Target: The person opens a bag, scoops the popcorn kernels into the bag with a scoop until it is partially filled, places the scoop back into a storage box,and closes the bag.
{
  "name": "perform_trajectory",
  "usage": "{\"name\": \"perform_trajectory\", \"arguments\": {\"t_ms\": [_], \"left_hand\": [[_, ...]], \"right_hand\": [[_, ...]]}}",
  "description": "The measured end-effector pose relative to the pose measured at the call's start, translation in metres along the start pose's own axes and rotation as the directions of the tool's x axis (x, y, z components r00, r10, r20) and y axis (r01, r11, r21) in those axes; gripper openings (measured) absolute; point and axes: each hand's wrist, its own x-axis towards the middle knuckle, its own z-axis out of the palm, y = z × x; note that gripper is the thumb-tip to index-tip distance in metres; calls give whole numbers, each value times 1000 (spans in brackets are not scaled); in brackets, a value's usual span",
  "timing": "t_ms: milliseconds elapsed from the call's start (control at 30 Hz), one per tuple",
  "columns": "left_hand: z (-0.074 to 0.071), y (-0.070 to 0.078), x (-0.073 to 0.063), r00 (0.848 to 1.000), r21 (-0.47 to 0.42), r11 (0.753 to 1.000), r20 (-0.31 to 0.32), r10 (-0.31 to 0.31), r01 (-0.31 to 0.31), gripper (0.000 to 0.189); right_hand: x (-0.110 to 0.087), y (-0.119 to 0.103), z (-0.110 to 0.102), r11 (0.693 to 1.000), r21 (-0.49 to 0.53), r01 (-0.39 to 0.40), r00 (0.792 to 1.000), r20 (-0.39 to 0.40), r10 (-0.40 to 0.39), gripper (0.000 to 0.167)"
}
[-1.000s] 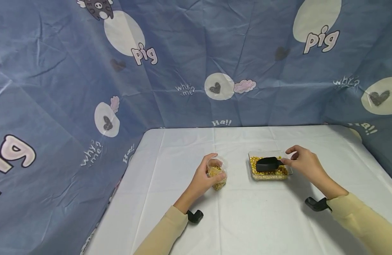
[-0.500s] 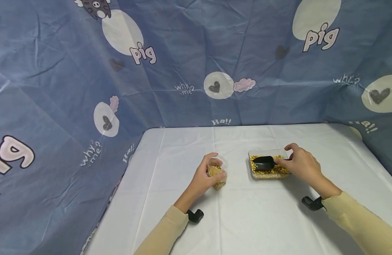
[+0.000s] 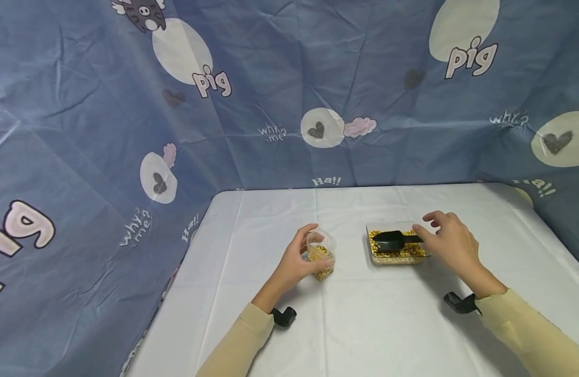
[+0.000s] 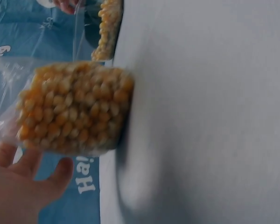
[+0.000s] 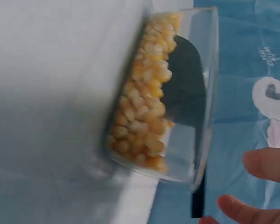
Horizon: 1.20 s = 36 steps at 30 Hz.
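Note:
A clear plastic bag of yellow corn kernels (image 3: 321, 266) stands on the white table, its upper part see-through. My left hand (image 3: 294, 264) curves loosely around the bag; in the left wrist view its fingers (image 4: 60, 177) are spread, with a gap between the nearest fingertip and the kernels. To the right, a clear rectangular container (image 3: 399, 261) holds more corn kernels. A black scoop (image 3: 390, 241) lies in it, bowl to the left, handle over the right rim. My right hand (image 3: 452, 246) hovers beside the handle, its fingers (image 5: 263, 163) parted and nothing gripped.
A white cloth covers the table (image 3: 365, 324). Behind it and along the left hangs a blue printed curtain (image 3: 270, 78). Black camera mounts sit at both wrists, the left mount (image 3: 285, 317) and the right mount (image 3: 459, 302) close above the tabletop.
My right hand first moved left with the scoop, then let go of its handle and drew back slightly. My left hand has loosened on the bag and shifted slightly left.

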Motion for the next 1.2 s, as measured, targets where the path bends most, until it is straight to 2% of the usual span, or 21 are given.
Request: {"name": "perform_trajectory", "arguments": {"t_ms": [200,300,367,533,633,700,767,967,1200], "left_hand": [[-19,3,0,993,-33,994,36,110,-109,84],[-30,5,-1,983,-89,980,30,181,-177,72],[-35,8,-1,979,-115,973,9,204,-202,62],[-43,23,-1,983,-120,976,-63,174,-181,44],[-43,34,-2,987,-99,984,-70,145,-151,38],[-42,36,0,990,-81,988,-60,128,-133,35],[-40,31,3,991,-60,990,-47,123,-125,34],[-38,0,16,993,-44,992,-25,119,-120,31],[-40,-6,17,993,-57,992,10,117,-116,30]], "right_hand": [[1,-8,-8,999,8,-35,999,-17,35,54],[-1,-12,-8,999,20,-26,999,-33,26,50],[-2,-16,-8,999,31,-11,999,-53,13,47],[-6,-32,-4,996,74,45,993,-116,-36,37],[-10,-45,2,991,108,84,987,-145,-68,30],[-13,-53,8,985,130,115,982,-162,-94,26],[-16,-61,14,979,150,140,979,-171,-114,24],[-22,-82,35,962,192,192,974,-155,-163,16],[-30,-103,50,938,234,256,964,-136,-229,12]]}}
